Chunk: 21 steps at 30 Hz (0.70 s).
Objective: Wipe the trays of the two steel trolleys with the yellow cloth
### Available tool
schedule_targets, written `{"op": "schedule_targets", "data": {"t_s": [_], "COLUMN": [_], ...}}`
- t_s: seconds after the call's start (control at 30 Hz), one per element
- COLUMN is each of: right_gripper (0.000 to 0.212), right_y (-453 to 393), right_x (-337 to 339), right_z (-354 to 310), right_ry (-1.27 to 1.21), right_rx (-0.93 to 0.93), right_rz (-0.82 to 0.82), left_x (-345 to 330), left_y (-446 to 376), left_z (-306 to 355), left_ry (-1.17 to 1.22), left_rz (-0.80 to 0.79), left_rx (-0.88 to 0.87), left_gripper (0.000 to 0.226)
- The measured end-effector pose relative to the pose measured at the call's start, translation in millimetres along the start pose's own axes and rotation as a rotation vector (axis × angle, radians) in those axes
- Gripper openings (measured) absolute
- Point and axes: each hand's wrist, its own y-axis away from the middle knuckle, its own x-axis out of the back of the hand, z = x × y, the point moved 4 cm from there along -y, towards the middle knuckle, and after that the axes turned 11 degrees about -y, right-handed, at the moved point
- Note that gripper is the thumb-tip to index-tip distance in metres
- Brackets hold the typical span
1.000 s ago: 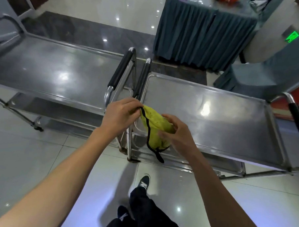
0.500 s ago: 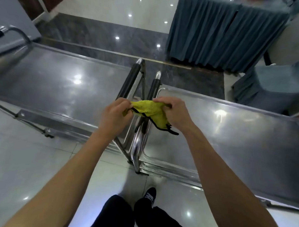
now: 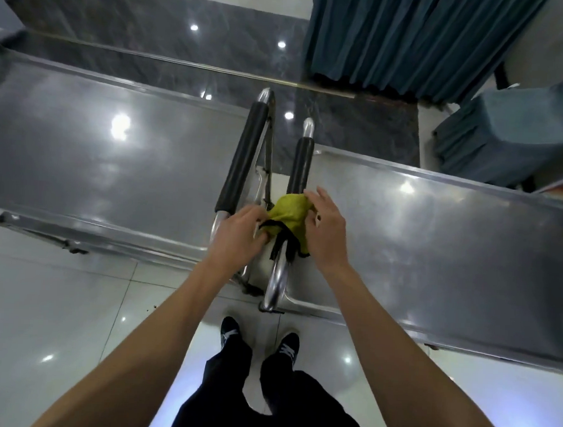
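The yellow cloth (image 3: 288, 210) with black trim hangs bunched over the near end of the right trolley's black-sleeved handle (image 3: 300, 165). My left hand (image 3: 240, 234) pinches the cloth's left edge with curled fingers. My right hand (image 3: 326, 228) lies against the cloth's right side with its fingers spread and straight. The left trolley's steel tray (image 3: 98, 160) stretches away to the left, with its own handle (image 3: 242, 160) beside the cloth. To the right runs the right trolley's steel tray (image 3: 434, 239).
A table with a teal pleated skirt (image 3: 394, 40) stands behind the trolleys, and a teal-covered chair (image 3: 509, 133) is at the back right. My feet (image 3: 230, 332) stand on glossy tiles between the two trolley ends. The handles sit close together.
The cloth has come down from between both hands onto the right trolley's handle. My right hand has opened its grip and spread its fingers. The view has tilted further down.
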Motion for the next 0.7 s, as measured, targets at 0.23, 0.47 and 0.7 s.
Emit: {"op": "schedule_targets", "data": {"t_s": [0.23,0.47,0.7], "right_gripper": [0.035,0.047,0.034], "right_y": [25.2,28.2,34.7], "right_x": [-3.1,-15.1,-25.2], "right_z": [-9.6,-20.0,-40.8], "right_ry": [-0.044,0.167,0.364], "right_rx": [0.019,-0.015,0.029], "right_rz": [0.087,0.007,0.018], "left_x": [-1.7,8.3,31.9], "left_y": [0.8,-18.6,-27.6], "left_z": [5.6,8.9,4.7], "left_ry": [0.124,0.019,-0.206], "left_rz": [-0.135,-0.155,-0.232], "left_rx": [-0.154,-0.135,-0.214], "left_gripper": [0.041,0.025,0.036]}}
